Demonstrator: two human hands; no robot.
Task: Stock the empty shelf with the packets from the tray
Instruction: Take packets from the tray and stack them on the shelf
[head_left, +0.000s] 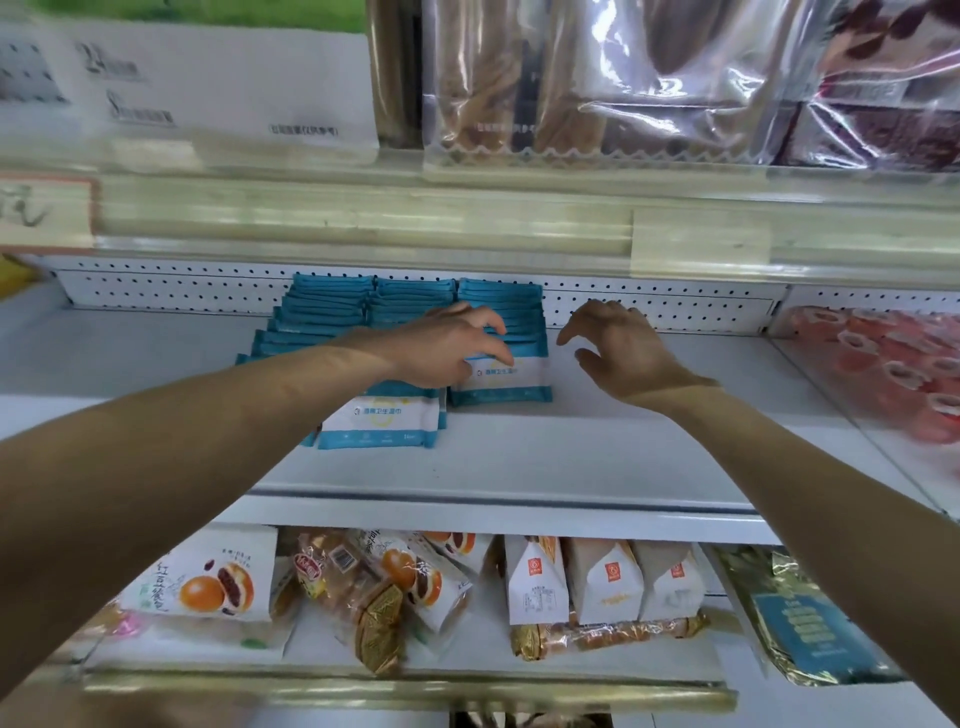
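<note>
Teal-and-white packets (332, 312) stand in three rows on the white shelf (519, 462), against its perforated back; left hand (441, 348) over the right row, fingers (493, 332) curled down onto the top edge of the front packet (511, 384), grip cannot be told; right hand (623, 348) hovers just beside that row, fingers spread wide, holding nothing.

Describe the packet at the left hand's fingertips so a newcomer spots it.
On the white middle shelf, three rows of flat teal-and-white packets run back to the perforated panel. Take the right-hand row's front packet, at the fingertips of the left hand. Alone among front packets, it borders bare shelf on its right.
</note>
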